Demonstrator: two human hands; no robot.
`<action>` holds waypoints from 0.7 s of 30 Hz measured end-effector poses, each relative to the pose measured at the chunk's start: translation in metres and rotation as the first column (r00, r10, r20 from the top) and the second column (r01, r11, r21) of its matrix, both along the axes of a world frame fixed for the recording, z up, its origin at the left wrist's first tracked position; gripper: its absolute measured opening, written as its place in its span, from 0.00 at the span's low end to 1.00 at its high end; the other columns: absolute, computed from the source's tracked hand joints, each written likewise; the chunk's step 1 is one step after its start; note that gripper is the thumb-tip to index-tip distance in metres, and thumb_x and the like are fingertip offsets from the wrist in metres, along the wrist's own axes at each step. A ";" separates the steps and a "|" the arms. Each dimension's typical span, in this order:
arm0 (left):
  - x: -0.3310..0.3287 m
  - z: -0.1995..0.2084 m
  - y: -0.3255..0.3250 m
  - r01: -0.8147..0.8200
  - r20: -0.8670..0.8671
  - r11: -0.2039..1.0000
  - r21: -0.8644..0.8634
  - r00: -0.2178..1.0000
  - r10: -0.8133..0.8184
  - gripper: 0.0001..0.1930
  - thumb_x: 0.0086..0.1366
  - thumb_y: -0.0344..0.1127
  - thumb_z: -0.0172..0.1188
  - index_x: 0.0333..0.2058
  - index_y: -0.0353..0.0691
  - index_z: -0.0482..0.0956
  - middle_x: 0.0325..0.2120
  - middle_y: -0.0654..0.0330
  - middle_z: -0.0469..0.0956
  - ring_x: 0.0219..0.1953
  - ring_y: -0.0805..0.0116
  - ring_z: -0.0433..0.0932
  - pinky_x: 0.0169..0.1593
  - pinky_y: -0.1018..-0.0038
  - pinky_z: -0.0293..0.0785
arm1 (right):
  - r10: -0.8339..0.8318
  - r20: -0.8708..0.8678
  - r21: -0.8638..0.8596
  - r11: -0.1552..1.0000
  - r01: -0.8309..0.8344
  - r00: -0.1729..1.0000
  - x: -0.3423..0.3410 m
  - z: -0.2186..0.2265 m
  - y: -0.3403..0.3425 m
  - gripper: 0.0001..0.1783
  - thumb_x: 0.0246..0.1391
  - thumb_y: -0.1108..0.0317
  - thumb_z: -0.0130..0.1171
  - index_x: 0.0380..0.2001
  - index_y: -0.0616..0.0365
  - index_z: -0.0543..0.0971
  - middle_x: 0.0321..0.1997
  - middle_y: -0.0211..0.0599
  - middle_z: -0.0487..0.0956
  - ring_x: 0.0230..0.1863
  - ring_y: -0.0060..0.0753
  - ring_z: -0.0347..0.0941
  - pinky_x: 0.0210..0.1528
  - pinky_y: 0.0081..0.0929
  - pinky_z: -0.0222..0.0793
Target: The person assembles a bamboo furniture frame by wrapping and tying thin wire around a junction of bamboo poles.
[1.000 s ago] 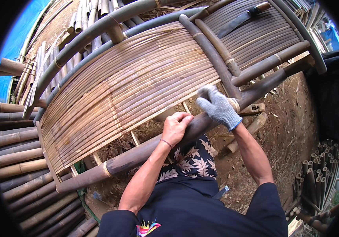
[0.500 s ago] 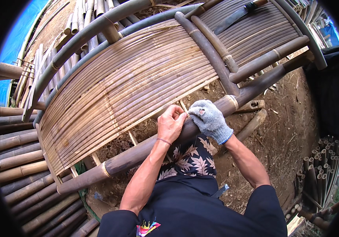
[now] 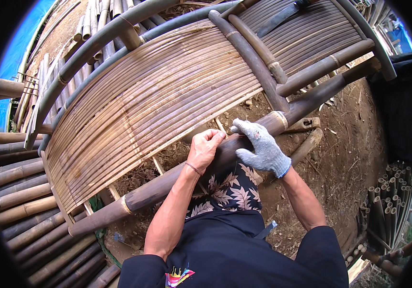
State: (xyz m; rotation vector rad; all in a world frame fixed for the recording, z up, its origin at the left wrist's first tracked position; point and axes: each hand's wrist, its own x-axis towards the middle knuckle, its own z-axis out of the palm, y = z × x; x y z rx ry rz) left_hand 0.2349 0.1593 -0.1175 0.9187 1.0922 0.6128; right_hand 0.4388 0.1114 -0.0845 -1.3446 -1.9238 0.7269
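Note:
My left hand (image 3: 204, 150) is bare, its thumb and forefinger pinched together beside a thin bamboo crosspiece (image 3: 220, 125). Whatever sits in that pinch is too small to make out. It rests over the thick dark front pole (image 3: 155, 189) of a bamboo bench. To its right, my right hand (image 3: 262, 148), in a grey knit glove, is open over the same pole, thumb and fingers spread with nothing between them. Beyond both hands lies the bench's panel of narrow bamboo slats (image 3: 163, 96), a gap showing between it and the front pole.
A large blade with a dark handle (image 3: 279, 21) lies on the farther slatted section. Stacked bamboo poles (image 3: 23, 192) fill the left side. Cut bamboo tubes (image 3: 388, 201) stand at the right. A short bamboo piece (image 3: 307, 145) lies on the dirt ground (image 3: 330, 177).
My right hand has drawn back from my left fingertips, and its fingers have spread. My left hand has shifted slightly left, still pinched. The view has moved a little.

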 end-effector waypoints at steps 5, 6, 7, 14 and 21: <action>0.000 -0.001 0.000 -0.001 -0.010 1.000 0.000 1.000 0.001 0.10 0.68 0.41 0.62 0.34 0.42 0.81 0.16 0.78 0.63 0.13 0.88 0.53 0.16 0.84 0.46 | -0.089 0.143 0.166 0.984 0.065 0.986 0.000 -0.021 0.001 0.23 0.51 0.62 0.67 0.51 0.51 0.79 0.40 0.38 0.82 0.49 0.51 0.77 0.62 0.45 0.66; 0.001 0.000 0.000 -0.005 -0.002 1.000 -0.003 1.000 0.005 0.10 0.68 0.41 0.62 0.34 0.42 0.81 0.16 0.78 0.63 0.13 0.88 0.52 0.16 0.84 0.45 | -0.069 0.140 0.199 0.979 0.041 0.988 0.002 -0.022 0.003 0.20 0.51 0.63 0.66 0.49 0.51 0.81 0.38 0.37 0.82 0.47 0.50 0.77 0.62 0.44 0.67; 0.000 0.001 0.000 -0.004 -0.003 1.000 -0.006 1.000 0.004 0.10 0.68 0.41 0.62 0.34 0.41 0.81 0.16 0.78 0.64 0.13 0.88 0.53 0.17 0.84 0.46 | -0.050 0.137 0.233 0.972 0.016 0.989 0.004 -0.024 0.005 0.18 0.51 0.64 0.66 0.47 0.51 0.82 0.36 0.36 0.82 0.46 0.48 0.78 0.61 0.44 0.67; -0.003 0.011 -0.014 0.136 -0.456 0.925 0.355 0.889 0.044 0.11 0.64 0.35 0.63 0.41 0.35 0.82 0.21 0.64 0.78 0.23 0.74 0.73 0.31 0.73 0.72 | -0.040 0.310 0.217 0.976 -0.030 0.950 0.006 -0.013 0.022 0.07 0.50 0.62 0.64 0.32 0.49 0.83 0.31 0.37 0.80 0.37 0.45 0.77 0.48 0.43 0.71; 0.021 0.044 -0.073 0.449 -0.605 0.708 0.546 0.795 -0.037 0.05 0.61 0.32 0.63 0.31 0.37 0.81 0.29 0.53 0.76 0.32 0.52 0.79 0.38 0.62 0.76 | 0.236 0.616 -0.285 0.956 -0.066 0.751 -0.010 -0.037 0.090 0.12 0.44 0.57 0.60 0.23 0.53 0.83 0.27 0.47 0.81 0.31 0.52 0.79 0.39 0.47 0.74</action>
